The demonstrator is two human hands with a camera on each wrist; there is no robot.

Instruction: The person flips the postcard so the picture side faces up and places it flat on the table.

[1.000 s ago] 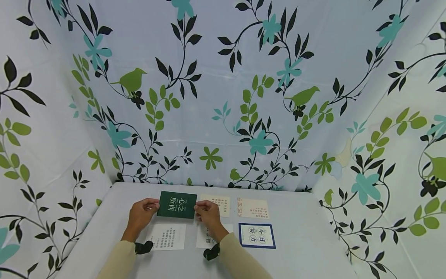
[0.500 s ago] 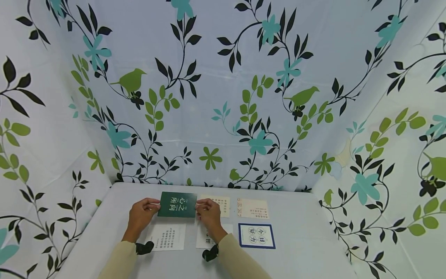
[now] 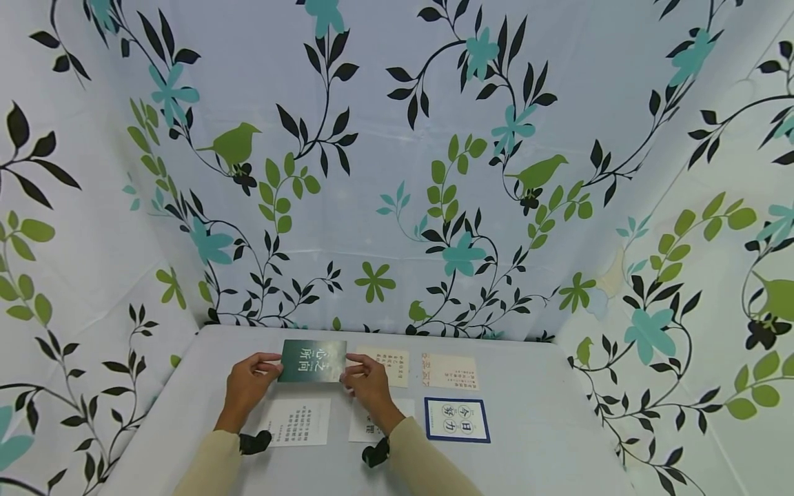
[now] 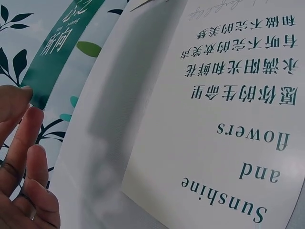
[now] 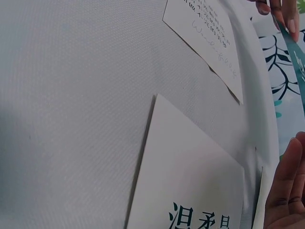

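A dark green card (image 3: 312, 361) with white characters is held up above the table by both hands. My left hand (image 3: 248, 382) pinches its left edge between thumb and finger, and the left wrist view shows these fingers (image 4: 32, 126) at the card's corner. At the opposite edge, my right hand (image 3: 370, 389) pinches the card; in the right wrist view this hand is partly cut off. Below the left hand lies a white card (image 3: 302, 421) printed with dark text. Another white card (image 3: 364, 421) sits partly hidden under the right hand and forearm.
Behind the right hand lies a cream card (image 3: 395, 365), partly covered. To its right are a cream card with reddish print (image 3: 451, 371) and a blue-bordered card (image 3: 457, 419). All rest on the white table (image 3: 527, 399). A patterned curtain (image 3: 397, 172) surrounds the table.
The green card has shifted slightly left and tilted, and its face now catches more light. The right hand has moved a little left with it. The cards on the table stay put.
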